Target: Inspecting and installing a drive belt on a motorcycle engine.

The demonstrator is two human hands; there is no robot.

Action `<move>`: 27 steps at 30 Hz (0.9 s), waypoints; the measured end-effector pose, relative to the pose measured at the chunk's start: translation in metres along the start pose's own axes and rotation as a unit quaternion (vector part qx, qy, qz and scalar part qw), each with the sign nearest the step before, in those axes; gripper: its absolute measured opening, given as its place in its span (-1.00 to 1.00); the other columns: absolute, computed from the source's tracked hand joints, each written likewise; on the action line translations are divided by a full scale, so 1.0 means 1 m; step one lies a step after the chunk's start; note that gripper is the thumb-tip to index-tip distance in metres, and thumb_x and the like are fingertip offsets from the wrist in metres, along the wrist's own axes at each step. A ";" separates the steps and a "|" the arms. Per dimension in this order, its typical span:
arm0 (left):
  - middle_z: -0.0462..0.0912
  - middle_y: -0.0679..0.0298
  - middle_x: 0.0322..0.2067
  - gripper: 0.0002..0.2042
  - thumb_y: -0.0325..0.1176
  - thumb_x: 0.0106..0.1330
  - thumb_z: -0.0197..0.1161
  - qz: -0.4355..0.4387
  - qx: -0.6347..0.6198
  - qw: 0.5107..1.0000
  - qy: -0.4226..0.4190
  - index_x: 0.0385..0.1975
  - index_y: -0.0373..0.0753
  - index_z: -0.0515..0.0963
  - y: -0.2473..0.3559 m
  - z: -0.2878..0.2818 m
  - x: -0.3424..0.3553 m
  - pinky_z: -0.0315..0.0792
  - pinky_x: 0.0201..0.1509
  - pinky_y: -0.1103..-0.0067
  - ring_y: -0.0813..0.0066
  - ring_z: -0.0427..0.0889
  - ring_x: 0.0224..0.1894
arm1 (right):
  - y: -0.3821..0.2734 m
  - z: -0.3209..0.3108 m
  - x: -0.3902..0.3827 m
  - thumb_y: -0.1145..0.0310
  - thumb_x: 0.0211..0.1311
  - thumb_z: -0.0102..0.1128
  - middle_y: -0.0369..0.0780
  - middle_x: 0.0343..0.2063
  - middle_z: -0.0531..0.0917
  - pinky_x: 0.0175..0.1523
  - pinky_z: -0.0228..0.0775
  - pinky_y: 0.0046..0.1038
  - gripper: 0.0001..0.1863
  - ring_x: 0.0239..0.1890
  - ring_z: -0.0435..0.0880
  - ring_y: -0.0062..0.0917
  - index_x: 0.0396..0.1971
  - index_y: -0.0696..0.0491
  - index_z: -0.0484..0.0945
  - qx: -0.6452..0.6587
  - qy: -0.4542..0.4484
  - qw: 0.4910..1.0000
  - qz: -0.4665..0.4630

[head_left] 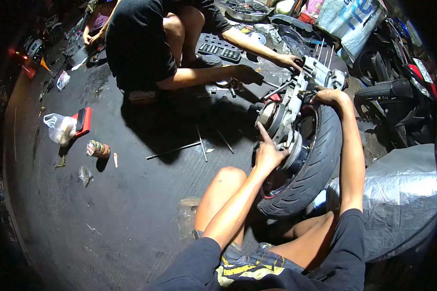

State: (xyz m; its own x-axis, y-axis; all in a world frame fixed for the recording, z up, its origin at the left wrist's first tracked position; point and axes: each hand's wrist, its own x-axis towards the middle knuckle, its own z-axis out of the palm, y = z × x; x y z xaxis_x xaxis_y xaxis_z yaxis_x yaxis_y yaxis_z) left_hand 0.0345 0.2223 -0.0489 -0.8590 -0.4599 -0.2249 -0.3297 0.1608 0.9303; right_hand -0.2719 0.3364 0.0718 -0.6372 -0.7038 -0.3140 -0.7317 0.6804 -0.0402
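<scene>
A scooter engine unit point(292, 104) with a bare metal casing stands upright in front of me, with its wheel and black tyre point(320, 162) on my side. My left hand point(272, 154) grips the casing's lower end beside a round metal drum, its index finger stretched along the edge. My right hand point(332, 97) reaches over the tyre and curls its fingers around the casing's upper part; the fingertips are partly hidden. Across from me a co-worker's hand point(247, 74) holds a rod-like tool point(277, 90) against the unit. The co-worker's other hand point(289, 62) rests on its top.
Loose metal rods point(174, 150) lie on the dark floor to the left. Beyond them are a patterned can point(98, 149), a plastic bag point(60, 129) and a red box point(84, 121). A socket tray point(219, 50) sits near the co-worker's foot. A silver cover point(403, 194) lies right.
</scene>
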 end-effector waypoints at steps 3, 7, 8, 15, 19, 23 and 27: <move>0.64 -0.38 -0.05 0.41 -0.22 -0.04 0.64 0.056 0.003 0.998 0.016 0.48 -0.37 -0.57 0.000 -0.003 0.000 0.54 0.16 0.25 -0.26 0.68 0.01 | -0.022 -0.025 -0.004 0.06 0.24 0.27 -0.02 0.09 0.67 0.12 0.45 -0.29 -0.17 0.05 0.65 -0.36 0.44 0.11 0.24 0.151 -0.137 0.972 0.117; 0.66 -0.37 -0.11 0.36 -0.24 -0.08 0.65 0.080 0.039 0.996 0.031 0.51 -0.41 -0.41 0.008 -0.010 -0.002 0.55 0.12 0.23 -0.25 0.71 -0.06 | -0.023 -0.027 0.006 0.19 0.22 0.11 -0.14 -0.09 0.71 0.03 0.45 -0.28 -0.43 -0.16 0.60 -0.36 0.19 0.19 0.47 0.147 -0.161 0.972 0.086; 0.67 -0.36 -0.13 0.35 -0.24 -0.09 0.66 0.077 0.049 0.995 0.032 0.52 -0.41 -0.38 0.011 -0.012 -0.003 0.55 0.11 0.22 -0.26 0.71 -0.09 | -0.023 -0.018 0.018 0.18 0.22 0.11 -0.18 -0.06 0.71 0.04 0.44 -0.28 -0.43 -0.14 0.60 -0.36 0.19 0.16 0.49 0.137 -0.136 0.978 0.084; 0.71 -0.22 -0.20 0.27 -0.01 -0.16 0.68 0.066 0.198 0.971 0.113 0.47 -0.52 -0.04 0.022 -0.017 -0.014 0.58 -0.02 0.22 -0.09 0.74 -0.14 | 0.008 0.002 0.024 0.22 0.37 -0.01 -0.06 -0.07 0.67 0.03 0.43 -0.38 -0.46 -0.11 0.58 -0.50 0.29 0.14 0.34 0.217 -0.186 0.952 0.108; 0.71 -0.16 -0.13 0.02 -0.02 -0.17 0.69 0.086 0.153 0.979 0.108 0.28 -0.50 0.34 0.017 -0.018 -0.013 0.57 0.03 0.21 -0.09 0.73 -0.07 | -0.026 -0.025 -0.002 0.28 0.26 0.06 -0.16 -0.23 0.73 -0.13 0.46 -0.30 -0.63 -0.29 0.58 -0.46 -0.02 0.16 0.59 0.192 -0.133 0.967 0.097; 0.69 -0.16 -0.07 -0.15 -0.11 -0.17 0.70 0.094 0.121 0.982 0.107 0.13 -0.45 0.49 0.013 -0.015 -0.011 0.56 0.09 0.22 -0.12 0.70 -0.02 | -0.042 -0.039 -0.010 0.28 0.24 0.06 -0.13 -0.22 0.73 -0.14 0.45 -0.26 -0.63 -0.29 0.58 -0.40 -0.04 0.16 0.59 0.096 -0.135 0.979 0.116; 0.65 -0.18 -0.01 -0.16 -0.20 -0.18 0.70 0.116 0.086 0.983 0.117 0.15 -0.43 0.46 0.011 -0.012 -0.010 0.54 0.14 0.22 -0.12 0.67 0.04 | -0.040 -0.020 0.011 0.32 0.21 0.07 -0.12 -0.28 0.71 -0.15 0.44 -0.26 -0.64 -0.31 0.58 -0.40 -0.09 0.21 0.60 0.200 -0.143 0.968 0.058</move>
State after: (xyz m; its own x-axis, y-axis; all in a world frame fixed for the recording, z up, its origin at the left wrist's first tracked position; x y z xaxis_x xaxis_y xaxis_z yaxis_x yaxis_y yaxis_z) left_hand 0.0444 0.2183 -0.0325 -0.8114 -0.5791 0.0790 -0.2148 0.4211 0.8812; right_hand -0.2544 0.2970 0.0884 -0.5737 -0.5718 -0.5864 -0.4712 0.8161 -0.3347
